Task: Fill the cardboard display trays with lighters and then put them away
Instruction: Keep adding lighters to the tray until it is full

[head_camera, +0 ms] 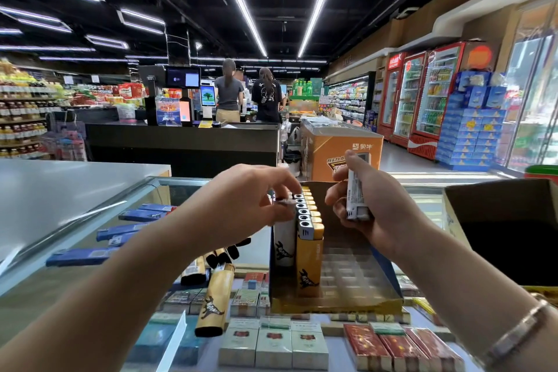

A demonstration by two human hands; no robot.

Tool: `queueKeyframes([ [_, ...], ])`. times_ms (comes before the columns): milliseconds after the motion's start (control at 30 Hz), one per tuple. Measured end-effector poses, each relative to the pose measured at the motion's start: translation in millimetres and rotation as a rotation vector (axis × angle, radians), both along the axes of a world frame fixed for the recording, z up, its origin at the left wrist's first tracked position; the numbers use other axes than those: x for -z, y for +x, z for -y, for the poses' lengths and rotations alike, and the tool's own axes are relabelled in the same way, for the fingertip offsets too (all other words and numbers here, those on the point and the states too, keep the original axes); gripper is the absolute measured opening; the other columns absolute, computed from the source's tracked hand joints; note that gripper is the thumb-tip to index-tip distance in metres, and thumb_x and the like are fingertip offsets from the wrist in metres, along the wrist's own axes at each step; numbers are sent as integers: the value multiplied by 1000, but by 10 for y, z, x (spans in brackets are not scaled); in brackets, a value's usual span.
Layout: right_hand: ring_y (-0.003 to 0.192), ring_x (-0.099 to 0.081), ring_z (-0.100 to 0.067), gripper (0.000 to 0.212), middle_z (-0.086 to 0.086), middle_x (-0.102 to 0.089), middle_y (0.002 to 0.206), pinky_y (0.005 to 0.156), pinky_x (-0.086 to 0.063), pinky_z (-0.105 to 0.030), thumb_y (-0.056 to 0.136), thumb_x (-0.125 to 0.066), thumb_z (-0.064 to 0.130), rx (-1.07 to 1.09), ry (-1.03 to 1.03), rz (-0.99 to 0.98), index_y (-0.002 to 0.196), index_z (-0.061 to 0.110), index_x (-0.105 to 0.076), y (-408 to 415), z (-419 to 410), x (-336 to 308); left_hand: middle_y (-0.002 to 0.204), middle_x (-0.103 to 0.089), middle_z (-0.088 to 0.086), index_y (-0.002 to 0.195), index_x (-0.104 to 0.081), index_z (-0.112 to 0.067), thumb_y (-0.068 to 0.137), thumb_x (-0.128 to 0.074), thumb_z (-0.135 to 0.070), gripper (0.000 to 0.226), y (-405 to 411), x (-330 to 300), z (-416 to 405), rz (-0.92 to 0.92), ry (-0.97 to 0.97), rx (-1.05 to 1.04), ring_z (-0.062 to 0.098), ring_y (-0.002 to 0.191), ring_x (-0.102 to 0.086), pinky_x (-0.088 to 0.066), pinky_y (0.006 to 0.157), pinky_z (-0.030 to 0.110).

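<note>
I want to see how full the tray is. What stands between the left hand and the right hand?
In the head view, the yellow lighters standing in the display tray lie between the left hand and right hand.

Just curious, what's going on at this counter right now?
Left hand pinching white lighter into display tray. Right hand holding white lighters. Tray part filled. Nothing blocking.

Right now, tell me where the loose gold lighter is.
The loose gold lighter lies on the glass counter, lower centre-left, just left of the display tray, below the left hand.
</note>
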State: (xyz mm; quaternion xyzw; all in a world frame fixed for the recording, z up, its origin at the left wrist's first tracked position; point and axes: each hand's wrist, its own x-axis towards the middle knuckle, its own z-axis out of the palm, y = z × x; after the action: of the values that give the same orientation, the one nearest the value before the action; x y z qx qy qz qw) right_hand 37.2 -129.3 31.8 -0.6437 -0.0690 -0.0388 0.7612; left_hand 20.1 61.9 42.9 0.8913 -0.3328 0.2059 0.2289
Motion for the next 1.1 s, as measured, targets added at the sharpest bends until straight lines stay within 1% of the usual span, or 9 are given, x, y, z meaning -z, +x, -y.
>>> queueKeyframes([
  [200, 36, -48, -15, 34, -8, -59, 52, 34, -36, -21, 95, -44, 41, -9, 1, -5, 81, 11, -52, 3, -7, 10, 82, -53, -23, 91, -65, -27, 79, -68, -30, 12, -45, -20, 40, 112, 133, -35, -7, 68, -54, -46, 64, 12],
  [300, 38, -50, -15, 35, -9, -59, 53, 34, -38, -21, 95, -44, 41, -16, 20, -25, 80, 11, -52, -2, -19, 16, 88, -52, -19, 84, -65, -27, 80, -68, -30, 6, -65, -27, 37, 126, 161, -42, -3, 70, -56, -49, 65, 16],
  [567, 50, -49, -14, 41, -3, -54, 63, 37, -38, -19, 93, -42, 44, 77, 17, -69, 68, 15, -57, 3, -12, 33, 76, -49, -22, 78, -64, -25, 82, -65, -31, 7, -72, -31, 37, 135, 199, -58, -2, 71, -57, -52, 68, 24],
  [700, 40, -48, -9, 37, -3, -53, 58, 31, -31, -19, 92, -44, 38, 102, 54, -55, 69, 13, -60, 1, 18, -12, 75, -57, -21, 82, -66, -29, 83, -59, -40, 13, -53, -20, 16, 139, 132, -49, -2, 68, -58, -54, 64, 28],
  [800, 36, -49, -9, 28, -1, -54, 49, 30, -31, -19, 92, -47, 29, 44, 101, -44, 76, 11, -60, -3, 26, -29, 75, -57, -22, 95, -67, -29, 85, -46, -49, 30, -50, -3, 25, 252, 25, -62, -3, 67, -59, -55, 60, 30],
  [900, 36, -50, -11, 12, -3, -57, 46, 32, -36, -18, 90, -51, 16, -40, 153, -24, 81, 9, -55, -16, 10, -39, 88, -57, -22, 104, -63, -29, 83, -51, -53, 34, -59, 9, 50, 352, -102, -7, 1, 73, -60, -56, 60, 33],
  [967, 38, -52, -13, 8, -7, -59, 50, 34, -40, -19, 88, -53, 9, -108, 172, 4, 81, 7, -53, -24, -4, -38, 100, -57, -20, 109, -58, -33, 78, -53, -57, 40, -63, 37, 80, 398, -106, 43, 2, 81, -59, -56, 63, 34],
  [1033, 39, -53, -14, 8, -9, -59, 52, 36, -43, -19, 88, -52, 6, -148, 182, 27, 81, 5, -53, -21, -17, -28, 106, -58, -17, 108, -57, -33, 78, -55, -53, 37, -73, 64, 122, 448, -79, 68, -1, 85, -54, -55, 62, 34],
  [1100, 40, -54, -15, 8, -10, -59, 54, 36, -44, -19, 89, -52, 6, -190, 188, 40, 81, 5, -53, -23, -28, -23, 103, -61, -12, 100, -65, -25, 80, -58, -44, 29, -69, 80, 149, 483, -95, 97, -2, 83, -52, -55, 61, 33],
])
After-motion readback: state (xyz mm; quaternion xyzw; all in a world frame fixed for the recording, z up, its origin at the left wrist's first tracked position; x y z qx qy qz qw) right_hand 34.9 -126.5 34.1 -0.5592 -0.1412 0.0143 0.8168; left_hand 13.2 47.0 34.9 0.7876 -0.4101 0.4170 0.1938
